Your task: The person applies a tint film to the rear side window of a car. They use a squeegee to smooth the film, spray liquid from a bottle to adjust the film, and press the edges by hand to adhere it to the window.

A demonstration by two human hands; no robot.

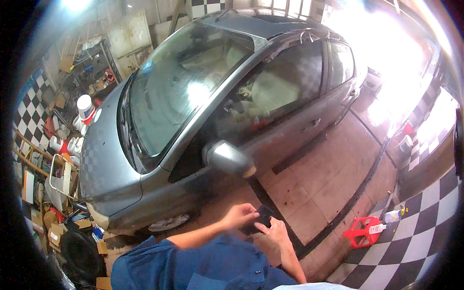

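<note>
In front of my body, both hands are together around a small black object [264, 213] whose kind I cannot make out. My left hand [240, 216] comes in from the left with its fingers bent and closed at the object's left edge. From the other side, my right hand [276, 232] grips it, thumb across it and fingers curled. Just beyond my hands stands a grey car [270, 128], its side mirror [229, 157] jutting out toward me. The windscreen [186, 82] looks wet or smeared and reflects a bright light.
A red plastic holder [363, 233] with bottles is on the checkered wall [411, 237] at right. Dark channels [333, 224] cross the tiled floor. Buckets [85, 105], cardboard boxes and a black tyre [83, 251] crowd the left side. Strong light floods the far right.
</note>
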